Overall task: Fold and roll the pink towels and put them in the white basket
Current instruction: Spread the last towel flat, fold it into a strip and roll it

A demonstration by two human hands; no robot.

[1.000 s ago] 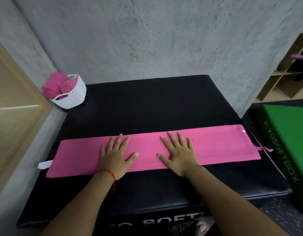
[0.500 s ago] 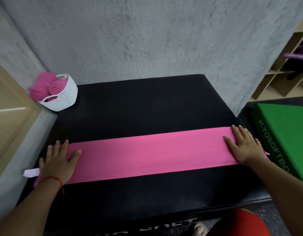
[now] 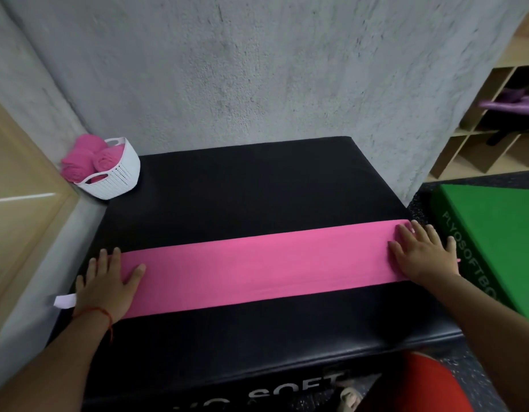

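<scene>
Pink cloth towel (image 3: 263,269), folded into long flat strip, lay across frame's lower middle on black padded counter (image 3: 257,188). Left hand (image 3: 104,288) and right hand (image 3: 425,254) pressed flat, fingers spread, on its ends. Fold seemingly done; next move: roll from one end. White perforated basket (image 3: 122,178) sat upper left.

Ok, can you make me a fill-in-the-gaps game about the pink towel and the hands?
The long folded pink towel lies flat on the ____ padded box.
The left hand and right hand each press one ____ of the towel.
The white plastic basket holds rolled towels coloured ____.
The soft box beside the right hand is coloured ____.
Missing words: black; end; pink; green.
</scene>
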